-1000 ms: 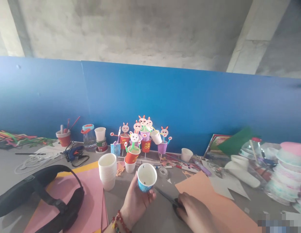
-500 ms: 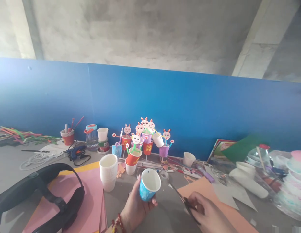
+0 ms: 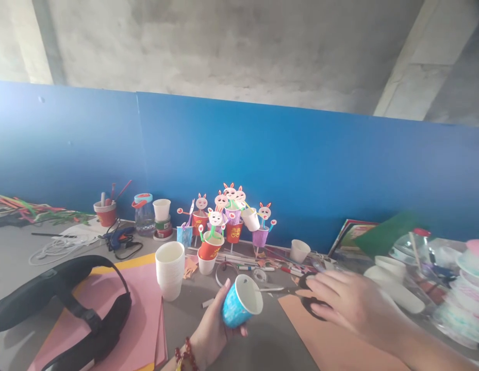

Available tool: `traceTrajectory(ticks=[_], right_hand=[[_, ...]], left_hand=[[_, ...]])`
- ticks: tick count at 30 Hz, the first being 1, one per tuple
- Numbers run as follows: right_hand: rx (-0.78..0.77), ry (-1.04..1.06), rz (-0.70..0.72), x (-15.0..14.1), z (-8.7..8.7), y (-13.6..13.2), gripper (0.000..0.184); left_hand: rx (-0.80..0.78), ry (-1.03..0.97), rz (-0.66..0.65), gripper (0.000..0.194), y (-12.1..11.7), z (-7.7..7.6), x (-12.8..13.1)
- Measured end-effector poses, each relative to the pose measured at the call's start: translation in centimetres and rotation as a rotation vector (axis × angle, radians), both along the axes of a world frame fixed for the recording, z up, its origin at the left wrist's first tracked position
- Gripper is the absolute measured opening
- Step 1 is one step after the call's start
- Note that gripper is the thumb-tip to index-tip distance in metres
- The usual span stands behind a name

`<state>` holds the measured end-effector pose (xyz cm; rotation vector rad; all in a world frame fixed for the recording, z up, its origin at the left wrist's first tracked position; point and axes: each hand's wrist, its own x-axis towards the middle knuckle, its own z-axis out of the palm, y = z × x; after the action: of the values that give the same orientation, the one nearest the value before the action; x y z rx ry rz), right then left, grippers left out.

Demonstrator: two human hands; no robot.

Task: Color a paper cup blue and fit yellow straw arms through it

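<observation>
- The left hand (image 3: 214, 330), with a beaded bracelet (image 3: 188, 355) at its wrist, is closed around 1 blue paper cup (image 3: 239, 306); the cup tilts to the right, its white inside facing up and toward the camera.
- The right hand (image 3: 347, 299) lies palm down with its fingers over the black handles of the scissors (image 3: 313, 309); I cannot tell whether it grips them or merely rests there (the fingers cover much of the tool).
- Orange paper (image 3: 304, 330) lies partly under the right forearm, on the grey table (image 3: 268, 335).
- To the left, a black padded strap (image 3: 84, 312) lies across pink paper (image 3: 144, 304), with a yellow edge showing beneath.
- Between the pink paper and the blue cup, a stack of white cups (image 3: 169, 270) stands upright.
- Just beyond the blue cup lies 1 roll of tape (image 3: 260, 275), near some pens.
- Farther back, a cluster of rabbit figures (image 3: 215, 219) rises from red, purple and blue cups; 1 white cup (image 3: 300, 251) sits to their right.
- At the back left are a lidded clear jar (image 3: 144, 221) and a red cup (image 3: 105, 214) holding slim tools.
- Behind everything on the table runs a blue panel (image 3: 262, 154), then a concrete wall (image 3: 224, 51).
</observation>
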<state>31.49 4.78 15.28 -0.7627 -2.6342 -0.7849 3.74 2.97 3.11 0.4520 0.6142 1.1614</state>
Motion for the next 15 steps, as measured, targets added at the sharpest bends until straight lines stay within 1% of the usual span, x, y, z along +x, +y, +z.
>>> traceTrajectory(ticks=[3,5,8,12,15], right_hand=[[0.19,-0.089,0.049,-0.3,0.4,1.2,0.031],[0.241,-0.166,0.073,-0.6,0.5,1.8,0.031],[0.266,-0.24,0.104,-0.9,0.8,2.6,0.028],[0.261,-0.257,0.194,-0.9,1.2,3.4,0.021],[0.231,-0.324,0.214,-0.8,1.3,3.7,0.022]], left_hand=[[-0.005,0.035,-0.004,0.039,0.0,-0.2,0.0],[-0.018,0.068,-0.028,0.04,0.0,-0.2,-0.1],[-0.035,0.129,-0.073,0.044,0.1,-0.1,-0.2],[-0.04,0.184,-0.14,0.044,0.3,-0.2,-0.6],[-0.048,0.212,-0.201,0.043,0.3,-0.6,-0.9]])
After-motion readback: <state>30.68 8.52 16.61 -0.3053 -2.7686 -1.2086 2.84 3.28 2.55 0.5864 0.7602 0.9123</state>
